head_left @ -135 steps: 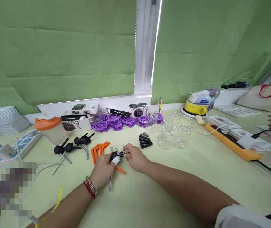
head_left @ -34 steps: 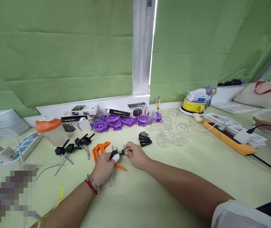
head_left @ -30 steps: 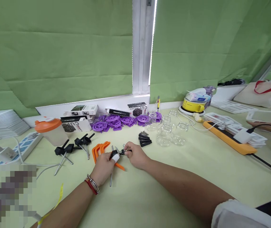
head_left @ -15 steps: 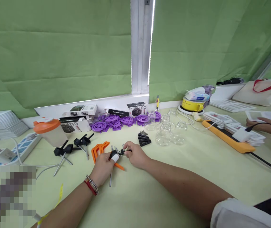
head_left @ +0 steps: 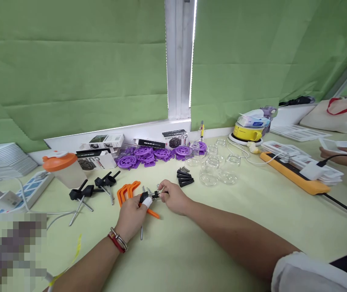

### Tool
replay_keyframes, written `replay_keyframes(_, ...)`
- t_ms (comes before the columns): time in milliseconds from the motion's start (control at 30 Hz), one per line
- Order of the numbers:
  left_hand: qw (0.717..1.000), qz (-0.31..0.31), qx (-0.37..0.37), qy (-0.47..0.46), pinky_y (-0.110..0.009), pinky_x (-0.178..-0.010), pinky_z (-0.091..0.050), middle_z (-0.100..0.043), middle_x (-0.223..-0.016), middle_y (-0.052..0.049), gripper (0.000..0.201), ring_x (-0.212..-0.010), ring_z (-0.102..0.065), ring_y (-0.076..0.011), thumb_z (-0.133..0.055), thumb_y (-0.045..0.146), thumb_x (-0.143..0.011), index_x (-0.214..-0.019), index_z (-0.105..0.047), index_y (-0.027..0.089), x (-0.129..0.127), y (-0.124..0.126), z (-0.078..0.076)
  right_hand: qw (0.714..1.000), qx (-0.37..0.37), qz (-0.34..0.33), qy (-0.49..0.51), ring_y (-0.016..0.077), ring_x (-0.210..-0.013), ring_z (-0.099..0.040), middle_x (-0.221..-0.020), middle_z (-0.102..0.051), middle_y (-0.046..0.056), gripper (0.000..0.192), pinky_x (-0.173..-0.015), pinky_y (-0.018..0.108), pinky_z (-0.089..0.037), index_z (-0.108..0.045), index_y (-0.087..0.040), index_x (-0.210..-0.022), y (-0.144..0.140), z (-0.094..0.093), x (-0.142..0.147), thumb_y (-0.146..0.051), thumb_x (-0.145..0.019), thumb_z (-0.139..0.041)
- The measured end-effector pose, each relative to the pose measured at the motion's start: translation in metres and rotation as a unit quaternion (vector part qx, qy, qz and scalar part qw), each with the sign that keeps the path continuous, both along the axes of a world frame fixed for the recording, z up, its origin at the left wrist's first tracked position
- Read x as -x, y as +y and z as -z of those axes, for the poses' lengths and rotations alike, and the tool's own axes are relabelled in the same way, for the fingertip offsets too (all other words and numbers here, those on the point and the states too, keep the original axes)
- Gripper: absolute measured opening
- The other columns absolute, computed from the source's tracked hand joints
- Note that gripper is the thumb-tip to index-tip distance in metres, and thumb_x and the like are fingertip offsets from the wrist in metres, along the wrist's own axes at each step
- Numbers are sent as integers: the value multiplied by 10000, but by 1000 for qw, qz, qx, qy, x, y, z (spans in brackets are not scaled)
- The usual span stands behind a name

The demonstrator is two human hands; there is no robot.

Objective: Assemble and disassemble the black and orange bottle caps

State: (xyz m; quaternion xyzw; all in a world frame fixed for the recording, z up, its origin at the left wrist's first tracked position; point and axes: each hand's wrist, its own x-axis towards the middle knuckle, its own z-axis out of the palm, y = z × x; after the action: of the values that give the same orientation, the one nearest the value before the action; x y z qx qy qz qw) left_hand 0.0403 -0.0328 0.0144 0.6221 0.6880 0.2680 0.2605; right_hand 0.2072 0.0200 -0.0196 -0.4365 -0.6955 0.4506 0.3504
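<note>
Fingers of my left hand [head_left: 131,215] and right hand [head_left: 175,198] pinch one small black clamp part [head_left: 149,196] above the table [head_left: 191,251], near its middle.

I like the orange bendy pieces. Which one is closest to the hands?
The orange piece lying under the left hand, poking out toward the right hand. The other orange pieces lie apart, just beyond the left hand, stacked together and untouched.

- left hand [head_left: 131,217]: white tape or bandage on one fingertip
- left wrist: red cord bracelet plus metal bangle
- right hand [head_left: 175,197]: bare, forearm bare
- right upper arm: white sleeve rolled up
</note>
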Motion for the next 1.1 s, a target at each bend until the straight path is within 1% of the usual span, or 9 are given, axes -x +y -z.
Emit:
replay_keyframes(67,1000,2,6,-9,-266,-497,-256,-449,-518,12,312,-499,-405,-149,-499,458,-768,-749,-640,180,1,1,1,1000,6,1,-4,112,-582,-486,-667,-540,-34,191,-548,221,-374,-534,-208,-973,-1,-3,0,-132,-799,-506)
replay_keyframes(200,1000,6,9,-19,-271,-514,-288,-465,-539,12,327,-519,-424,-157,-509,431,-766,-896,-670,178,2,2,0,999,35,2,-15,115,-590,-476,-677,-540,-23,148,-561,234,-377,-557,-194,-941,0,-6,0,-145,-821,-485)
replay_keyframes(400,1000,3,-14,22,-265,-499,-278,-474,-531,10,337,-504,-434,-154,-486,427,-785,-907,-654,161,-1,1,-3,999,53,0,-3,119,-610,-498,-665,-533,-33,215,-573,231,-379,-530,-198,-1025,-3,-15,-1,-134,-823,-493)
replay_keyframes(567,997,21,-40,67,-252,-471,-260,-463,-501,26,334,-469,-431,-146,-460,414,-809,-950,-615,153,-4,-3,-4,992,124,5,23,110,-565,-468,-631,-542,-19,126,-530,221,-348,-553,-165,-920,-7,-23,1,-121,-828,-480)
replay_keyframes(667,994,20,-53,96,-256,-458,-258,-458,-481,31,305,-449,-432,-145,-446,415,-821,-912,-585,159,-5,-5,-6,986,151,8,63,98,-531,-447,-578,-528,-26,60,-532,216,-338,-549,-160,-814,-7,-26,2,-139,-829,-496)
replay_keyframes(767,991,18,-62,117,-257,-452,-252,-445,-461,38,286,-430,-434,-146,-435,414,-830,-900,-558,166,-5,-6,-8,978,184,15,94,75,-433,-358,-506,-505,-40,161,-484,213,-291,-524,-167,-721,-4,-26,3,-217,-864,-468)
replay_keyframes(867,989,20,-68,129,-256,-451,-247,-456,-468,33,246,-434,-440,-147,-445,380,-825,-888,-550,167,-5,-6,-7,976,194,24,96,57,-377,-285,-479,-505,-43,232,-447,216,-243,-498,-172,-671,-2,-25,4,-255,-880,-446)
replay_keyframes(967,986,24,-80,143,-255,-452,-235,-476,-487,20,212,-445,-442,-145,-465,340,-811,-879,-555,160,-4,-4,-5,974,206,27,94,53,-361,-275,-464,-502,-45,222,-428,218,-218,-495,-172,-660,-1,-25,6,-240,-868,-458)
replay_keyframes(1100,985,23,-87,148,-255,-454,-239,-482,-492,20,274,-445,-445,-148,-473,325,-804,-976,-571,135,-3,-3,-3,966,231,35,115,51,-357,-270,-444,-490,-55,174,-414,211,-189,-491,-178,-682,-3,-28,8,-216,-851,-469)
